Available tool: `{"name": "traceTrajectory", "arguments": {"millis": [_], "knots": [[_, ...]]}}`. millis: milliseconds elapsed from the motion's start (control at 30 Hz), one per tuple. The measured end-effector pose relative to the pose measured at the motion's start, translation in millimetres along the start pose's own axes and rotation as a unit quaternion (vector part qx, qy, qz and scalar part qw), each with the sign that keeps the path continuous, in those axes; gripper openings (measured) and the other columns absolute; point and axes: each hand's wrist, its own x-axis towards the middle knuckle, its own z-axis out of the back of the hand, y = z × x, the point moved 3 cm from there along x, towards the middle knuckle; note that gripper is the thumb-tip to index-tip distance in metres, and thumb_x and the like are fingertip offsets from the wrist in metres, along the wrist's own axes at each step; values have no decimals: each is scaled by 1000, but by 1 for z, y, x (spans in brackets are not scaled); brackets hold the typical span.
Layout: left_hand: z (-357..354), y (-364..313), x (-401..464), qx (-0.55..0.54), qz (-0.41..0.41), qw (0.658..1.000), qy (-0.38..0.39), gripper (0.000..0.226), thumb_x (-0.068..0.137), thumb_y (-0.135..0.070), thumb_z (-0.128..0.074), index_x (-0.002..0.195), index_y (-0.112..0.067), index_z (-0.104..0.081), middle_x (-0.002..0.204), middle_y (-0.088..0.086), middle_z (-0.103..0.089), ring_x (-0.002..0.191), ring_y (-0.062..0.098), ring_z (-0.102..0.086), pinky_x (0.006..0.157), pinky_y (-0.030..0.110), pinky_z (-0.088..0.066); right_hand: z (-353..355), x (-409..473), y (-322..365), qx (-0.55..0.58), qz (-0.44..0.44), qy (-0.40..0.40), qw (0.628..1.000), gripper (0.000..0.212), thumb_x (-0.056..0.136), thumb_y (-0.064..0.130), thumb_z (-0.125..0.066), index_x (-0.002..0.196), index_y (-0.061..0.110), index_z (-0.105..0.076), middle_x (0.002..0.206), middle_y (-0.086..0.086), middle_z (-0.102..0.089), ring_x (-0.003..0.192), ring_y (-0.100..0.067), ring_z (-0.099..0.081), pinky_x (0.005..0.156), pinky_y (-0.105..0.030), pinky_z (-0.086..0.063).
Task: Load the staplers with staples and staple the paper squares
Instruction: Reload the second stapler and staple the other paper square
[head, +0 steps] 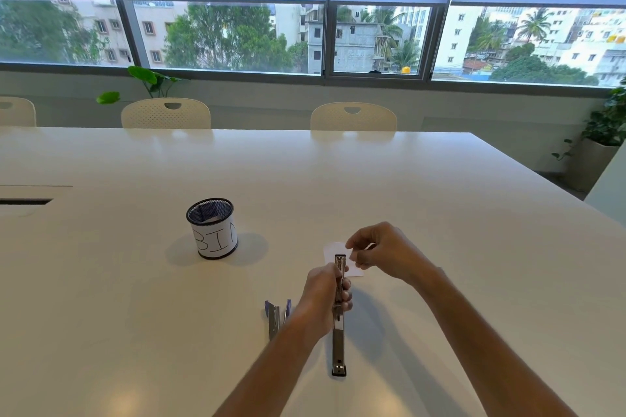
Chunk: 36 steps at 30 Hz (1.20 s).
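Observation:
A metal stapler [339, 342] lies opened out flat, pointing away from me on the white table [440, 213]. My left hand [323, 298] grips it around its middle. My right hand [382, 252] hovers just past the stapler's far end, its thumb and fingers pinching something small and pale that I cannot make out. White paper squares [330, 252] lie under that far end. A second stapler [276, 316], purple and silver, rests on the table just left of my left wrist, partly hidden by it.
A black mesh cup [212, 228] with a paper label reading "BIN" stands to the left. A cable slot [25, 202] is cut into the table at far left. White chairs [353, 117] line the far edge below the windows.

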Motion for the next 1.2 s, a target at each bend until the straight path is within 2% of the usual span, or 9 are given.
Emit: {"name": "traceTrajectory", "arguments": {"millis": [167,367,467,633,700,767,967,1133,1200], "knots": [[0,1,1,3,16,1000,17,12,82,-6,-38,83,-7,-50,58,4,-45,45,14,-40,43,24,-33,-7,3,3,-13,-1,27,1000,9,76,0,-73,81,6,-76,71,-6,-72,63,-12,-67,66,-23,-56],[0,-1,3,-16,23,999,43,18,75,-2,-42,86,-4,-56,67,7,-46,50,17,-43,47,26,-36,-17,3,6,-63,5,47,997,17,72,2,-73,79,16,-78,71,0,-73,65,-9,-67,67,-24,-57],[1,-1,4,-21,21,999,44,16,75,1,-40,84,-2,-53,70,9,-45,50,18,-43,47,27,-37,-21,2,10,-100,17,62,993,22,71,2,-71,78,21,-78,64,10,-69,64,-5,-65,62,-18,-54],[0,-1,4,-32,23,998,49,12,79,-4,-40,86,-2,-50,68,10,-46,48,19,-43,46,27,-35,-23,2,13,-131,27,67,989,25,70,-1,-68,76,22,-77,63,5,-69,61,-8,-66,59,-27,-55],[0,0,4,-35,23,998,46,13,79,-3,-39,85,-1,-50,68,11,-46,48,20,-43,46,27,-35,-23,2,13,-134,29,64,988,27,70,-1,-69,73,24,-76,59,10,-67,56,-3,-62,55,-22,-53],[0,0,2,-34,22,998,44,14,79,-1,-37,84,-1,-50,69,11,-46,47,20,-43,47,28,-35,-22,2,12,-138,31,63,988,26,69,0,-70,74,25,-76,58,14,-65,57,-2,-63,58,-19,-53],[-2,-3,-1,-26,16,998,46,15,77,2,-34,79,-2,-49,70,12,-43,48,21,-42,47,28,-34,-24,0,10,-146,31,62,987,24,69,1,-72,76,23,-77,63,9,-69,61,-5,-66,61,-19,-55],[-1,-3,-1,-21,13,998,61,18,70,4,-34,73,-4,-49,72,10,-41,50,20,-42,47,29,-35,-23,-1,9,-141,15,63,988,21,70,3,-76,76,24,-77,60,14,-66,58,2,-62,52,-8,-41],[0,-3,-1,-22,8,997,68,19,68,5,-32,71,-5,-48,74,10,-40,50,20,-41,48,29,-35,-22,-2,9,-132,14,58,990,23,70,3,-75,74,25,-77,62,14,-67,62,-1,-63,56,-12,-46]]}}
